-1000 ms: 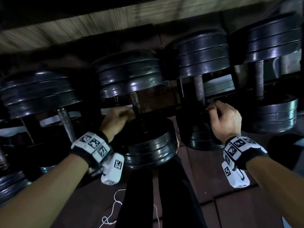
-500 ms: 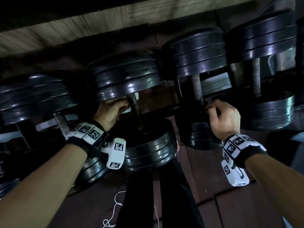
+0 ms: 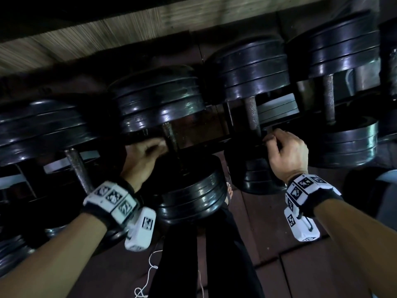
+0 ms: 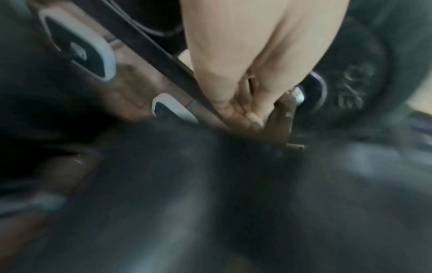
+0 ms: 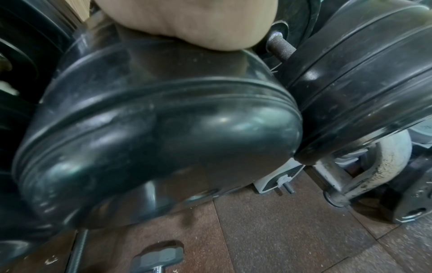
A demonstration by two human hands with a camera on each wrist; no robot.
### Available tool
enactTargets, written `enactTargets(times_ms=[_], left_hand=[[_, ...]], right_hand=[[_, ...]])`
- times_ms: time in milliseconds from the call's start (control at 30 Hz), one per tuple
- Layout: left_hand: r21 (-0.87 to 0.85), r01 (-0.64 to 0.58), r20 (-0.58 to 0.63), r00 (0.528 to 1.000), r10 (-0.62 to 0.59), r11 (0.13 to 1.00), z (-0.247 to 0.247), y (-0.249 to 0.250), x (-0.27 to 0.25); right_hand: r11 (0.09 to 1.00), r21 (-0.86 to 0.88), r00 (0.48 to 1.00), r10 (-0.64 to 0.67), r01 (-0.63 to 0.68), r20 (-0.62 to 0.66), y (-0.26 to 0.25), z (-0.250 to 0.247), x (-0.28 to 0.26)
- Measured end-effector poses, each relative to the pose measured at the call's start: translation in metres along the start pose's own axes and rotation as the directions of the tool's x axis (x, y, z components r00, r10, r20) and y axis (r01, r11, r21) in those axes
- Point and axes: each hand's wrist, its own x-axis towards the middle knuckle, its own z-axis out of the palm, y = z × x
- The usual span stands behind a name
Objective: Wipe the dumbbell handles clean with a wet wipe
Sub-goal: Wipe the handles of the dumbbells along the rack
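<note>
Black plate dumbbells lie in a row on a low rack. My left hand (image 3: 159,146) is beside the middle dumbbell's (image 3: 156,108) dark handle (image 3: 168,134), fingers curled against its lower part. In the left wrist view, thumb and fingers of the left hand (image 4: 254,114) close on that handle (image 4: 281,114), though blur hides detail. My right hand (image 3: 271,140) grips the top of the neighbouring dumbbell's near weight (image 3: 255,168), at the base of its knurled handle (image 3: 251,115). Its palm (image 5: 187,24) rests on that weight (image 5: 151,129). I cannot make out a wipe in either hand.
More dumbbells flank these, one on the left (image 3: 77,168) and one on the right (image 3: 328,97). A wooden wall (image 3: 129,24) stands behind the rack. My dark trouser legs (image 3: 214,254) and a white cord (image 3: 148,276) are over brown floor tiles (image 3: 322,272). A small hex dumbbell (image 5: 158,256) lies on the floor.
My left hand slid up along the middle handle, then back down toward the near weight. The right hand has kept its grip in the same place.
</note>
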Motion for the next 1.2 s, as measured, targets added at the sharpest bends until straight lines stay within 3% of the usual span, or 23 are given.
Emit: enactTargets(times_ms=[67, 267, 533, 700, 800, 900, 1033, 1200], left_hand=[[0.038, -0.019, 0.034, 0.999, 0.018, 0.999, 0.002, -0.006, -0.015], [0.002, 0.006, -0.022, 1.000, -0.006, 1.000, 0.017, 0.004, -0.006], [-0.026, 0.141, 0.139, 0.981, -0.136, 0.990, 0.016, 0.003, -0.019], [0.163, 0.115, 0.225, 0.963, -0.151, 0.980, 0.006, -0.001, -0.017], [-0.103, 0.211, 0.111, 0.974, -0.200, 0.972, -0.004, 0.014, -0.005], [-0.338, 0.198, -0.033, 0.974, -0.222, 0.920, -0.003, 0.029, 0.015], [-0.080, 0.098, -0.064, 0.993, -0.104, 0.992, 0.003, 0.029, 0.014], [0.201, 0.063, 0.197, 0.975, -0.104, 0.978, 0.013, 0.003, -0.013]], right_hand=[[1.000, 0.004, 1.000, 0.001, -0.001, 0.005, -0.001, 0.000, 0.000], [1.000, 0.013, 1.000, 0.013, -0.013, 0.019, 0.000, 0.000, 0.000], [1.000, 0.013, 1.000, 0.020, -0.021, 0.019, 0.002, 0.001, 0.000], [1.000, 0.008, 0.999, 0.019, -0.019, 0.026, 0.003, 0.001, 0.000], [1.000, 0.008, 0.999, 0.023, -0.023, 0.029, 0.002, 0.000, 0.000], [1.000, 0.012, 0.999, 0.026, -0.027, 0.036, 0.001, 0.000, 0.001], [0.999, 0.019, 0.999, 0.026, -0.027, 0.043, 0.000, -0.001, 0.001], [0.999, 0.021, 0.998, 0.030, -0.031, 0.058, 0.000, 0.000, 0.001]])
